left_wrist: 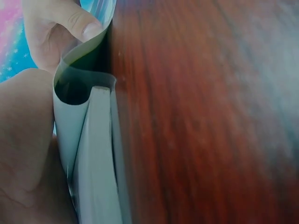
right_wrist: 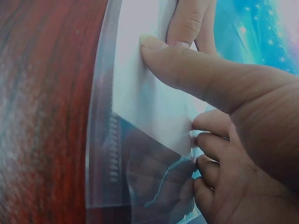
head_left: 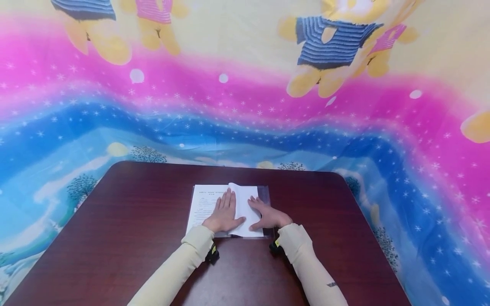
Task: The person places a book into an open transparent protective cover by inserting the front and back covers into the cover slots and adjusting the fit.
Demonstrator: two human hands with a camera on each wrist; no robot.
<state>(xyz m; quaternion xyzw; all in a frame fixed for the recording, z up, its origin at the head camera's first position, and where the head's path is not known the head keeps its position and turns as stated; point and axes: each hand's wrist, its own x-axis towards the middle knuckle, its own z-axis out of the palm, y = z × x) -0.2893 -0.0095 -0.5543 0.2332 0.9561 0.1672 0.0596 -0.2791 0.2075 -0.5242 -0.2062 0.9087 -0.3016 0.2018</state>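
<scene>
An open book (head_left: 203, 212) with a printed left page and a blank white right page (head_left: 245, 212) lies on the table, a clear plastic cover (head_left: 266, 193) showing past its right side. My left hand (head_left: 225, 213) rests flat near the middle fold, fingers straight and thumb out to the right. My right hand (head_left: 269, 214) touches the white right page with spread fingers. In the right wrist view, its thumb (right_wrist: 182, 63) lies on the white sheet (right_wrist: 145, 88) beside the clear cover (right_wrist: 105, 154). The left wrist view shows the book's page block (left_wrist: 100, 149) and the curved cover (left_wrist: 72, 105) edge-on.
The dark red-brown wooden table (head_left: 126, 238) extends around the book. Behind and beside it hangs a printed cloth (head_left: 214, 93) with bears, snowflakes and trees. A black and yellow wrist strap (head_left: 212, 253) sits at the left cuff, a similar one (head_left: 274, 246) at the right.
</scene>
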